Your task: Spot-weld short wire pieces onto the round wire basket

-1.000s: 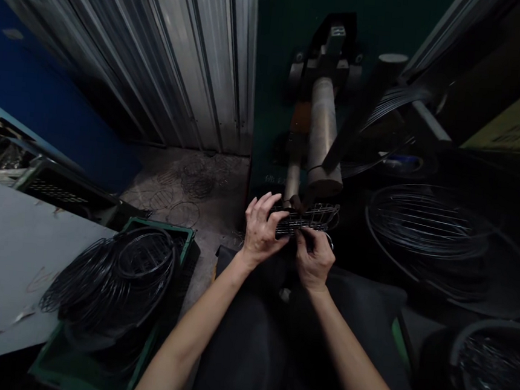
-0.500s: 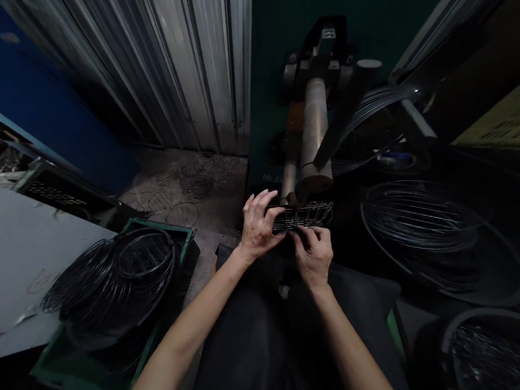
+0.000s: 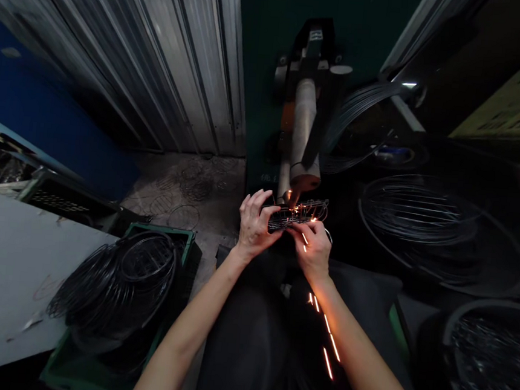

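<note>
My left hand (image 3: 254, 228) grips the left end of a dark wire rack (image 3: 280, 218), thumb below and fingers curled at its far side. Closed at the rack's near edge on the right is my right hand (image 3: 312, 248), thumb and fingers pinching there; a small piece between them cannot be made out. The rack sits under the electrodes of a spot welder (image 3: 307, 144), touching or very near the tips. Orange sparks (image 3: 293, 209) glow at the contact and streak down past my right forearm.
Left, a green crate (image 3: 185, 246) holds a pile of round wire racks (image 3: 120, 280). A round tub of wire grids (image 3: 422, 212) stands at right, with a bin of small metal pieces (image 3: 495, 367) below it. Loose wire rings (image 3: 184, 217) lie on the floor.
Sparks have appeared at the welder tip and fly down to the right. Both hands stay on the wire rack; the view has shifted slightly.
</note>
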`<state>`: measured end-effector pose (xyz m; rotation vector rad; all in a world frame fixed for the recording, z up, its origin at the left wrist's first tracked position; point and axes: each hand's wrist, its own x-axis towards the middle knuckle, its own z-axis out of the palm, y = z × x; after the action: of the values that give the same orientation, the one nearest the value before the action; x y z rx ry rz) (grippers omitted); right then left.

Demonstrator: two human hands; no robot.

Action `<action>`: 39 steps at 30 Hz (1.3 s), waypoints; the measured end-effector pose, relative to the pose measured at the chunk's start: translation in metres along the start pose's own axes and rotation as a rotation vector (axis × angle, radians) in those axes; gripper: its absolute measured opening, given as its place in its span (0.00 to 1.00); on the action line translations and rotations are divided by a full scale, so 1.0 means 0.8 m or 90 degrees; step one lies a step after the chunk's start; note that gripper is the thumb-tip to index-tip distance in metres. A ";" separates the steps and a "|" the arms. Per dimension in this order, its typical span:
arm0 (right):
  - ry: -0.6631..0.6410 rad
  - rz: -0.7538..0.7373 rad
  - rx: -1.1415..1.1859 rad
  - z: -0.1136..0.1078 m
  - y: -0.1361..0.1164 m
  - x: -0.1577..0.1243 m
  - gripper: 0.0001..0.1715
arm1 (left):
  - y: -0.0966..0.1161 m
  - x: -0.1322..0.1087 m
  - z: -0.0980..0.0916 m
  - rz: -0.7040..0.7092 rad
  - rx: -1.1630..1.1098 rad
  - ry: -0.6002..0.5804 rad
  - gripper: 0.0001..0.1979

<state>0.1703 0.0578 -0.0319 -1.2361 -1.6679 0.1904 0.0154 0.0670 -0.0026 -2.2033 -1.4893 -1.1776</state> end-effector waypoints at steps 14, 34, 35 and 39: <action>0.021 -0.032 -0.107 -0.116 0.015 0.037 0.14 | 0.003 0.005 -0.006 0.002 -0.028 -0.003 0.22; -0.670 -0.293 -0.306 -0.084 0.015 0.198 0.12 | -0.045 0.067 -0.035 -0.316 -0.445 -0.259 0.14; -0.690 -0.305 -0.312 -0.083 0.012 0.201 0.12 | -0.048 0.070 -0.035 -0.316 -0.446 -0.277 0.14; -0.744 -0.373 -0.327 -0.083 0.000 0.213 0.15 | -0.053 0.075 -0.035 -0.281 -0.424 -0.291 0.13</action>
<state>0.2277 0.1649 0.1053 -0.9359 -3.1767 0.1200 -0.0255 0.1102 0.0487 -2.8089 -2.0808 -1.5542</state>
